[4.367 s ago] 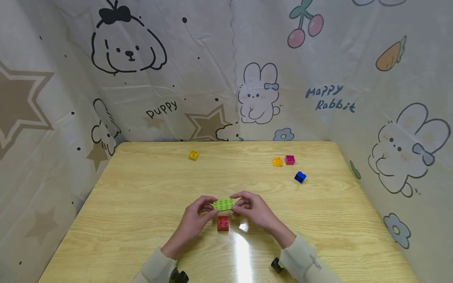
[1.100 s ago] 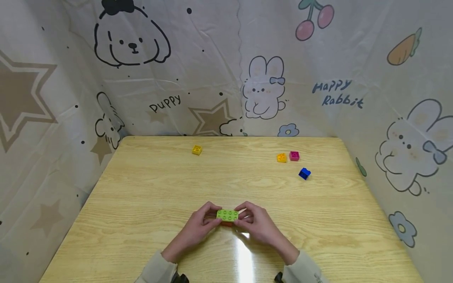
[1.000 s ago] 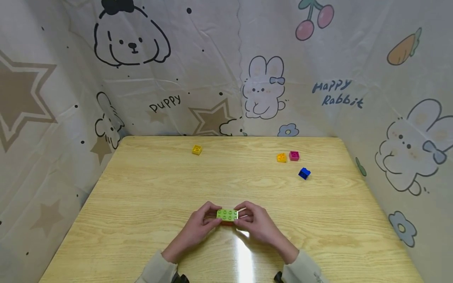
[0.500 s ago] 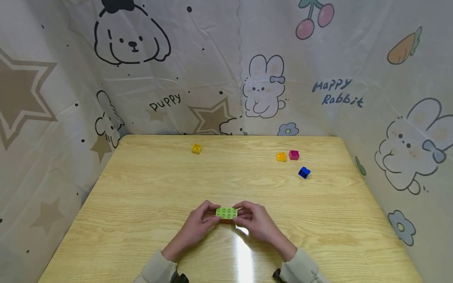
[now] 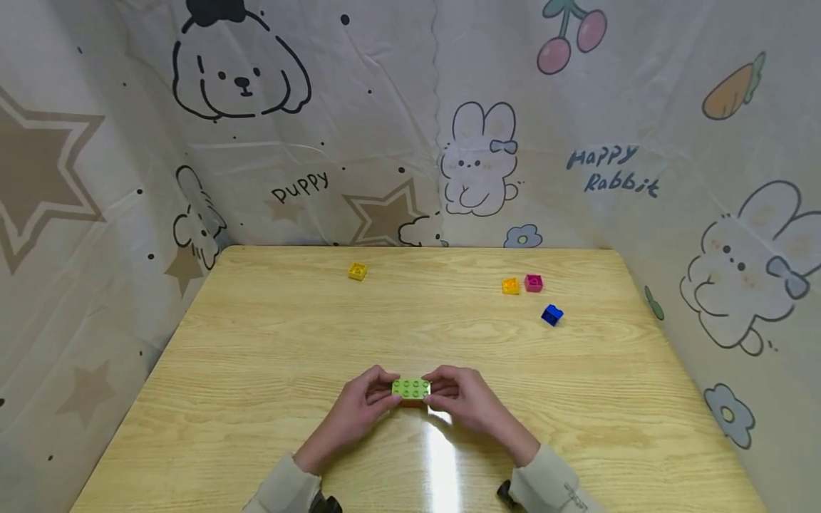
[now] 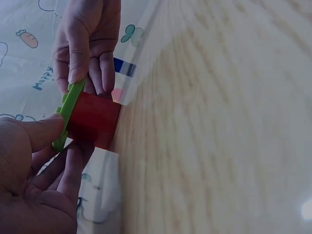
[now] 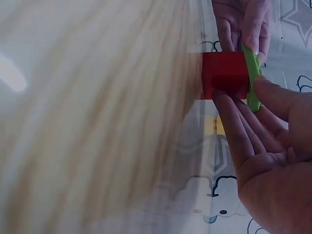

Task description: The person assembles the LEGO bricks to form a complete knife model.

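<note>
A thin light-green toy building brick point(image 5: 411, 388) with two rows of studs lies flat across the top of a red brick point(image 6: 95, 118), which stands on the table. In the head view only the front of the red brick shows below the green edge. My left hand point(image 5: 357, 402) pinches the green brick's left end between thumb and fingers. At the opposite end, my right hand point(image 5: 466, 401) pinches it the same way. Both wrist views show the thumbs on the green brick, with fingers reaching beside the red brick point(image 7: 225, 75).
On the wooden table point(image 5: 256, 342), a yellow brick point(image 5: 357, 271) sits at the back left. An orange-yellow brick point(image 5: 510, 286), a magenta brick point(image 5: 534, 283) and a blue brick point(image 5: 551, 315) lie at the back right. Printed cloth point(image 5: 385, 85) hangs behind and beside the table.
Earlier, both hands held the green brick just beyond the uncovered red brick. It came down over the red brick, and through the last second hands and bricks have stayed almost still.
</note>
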The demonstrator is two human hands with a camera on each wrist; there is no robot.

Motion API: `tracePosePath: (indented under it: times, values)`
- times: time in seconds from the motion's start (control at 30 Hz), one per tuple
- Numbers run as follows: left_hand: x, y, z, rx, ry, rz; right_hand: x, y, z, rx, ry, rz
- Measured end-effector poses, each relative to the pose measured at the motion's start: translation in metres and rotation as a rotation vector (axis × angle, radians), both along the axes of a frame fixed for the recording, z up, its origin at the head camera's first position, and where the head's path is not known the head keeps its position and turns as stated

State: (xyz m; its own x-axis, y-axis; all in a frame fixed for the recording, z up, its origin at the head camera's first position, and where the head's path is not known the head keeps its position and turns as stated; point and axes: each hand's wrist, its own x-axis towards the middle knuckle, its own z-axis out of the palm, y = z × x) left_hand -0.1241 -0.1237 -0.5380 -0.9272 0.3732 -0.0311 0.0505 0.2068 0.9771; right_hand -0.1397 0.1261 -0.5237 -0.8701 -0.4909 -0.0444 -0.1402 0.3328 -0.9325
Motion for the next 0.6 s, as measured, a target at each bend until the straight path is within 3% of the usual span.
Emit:
tracePosePath:
  times: [0.23,0.6]
  values:
    - [-0.011,0.001,0.000,-0.036,0.014,0.001,-0.009,0.000,0.001,0.019,0.007,-0.015]
    - [-0.042,0.013,0.006,-0.076,0.051,0.028,-0.038,0.004,0.006,0.092,0.022,-0.075]
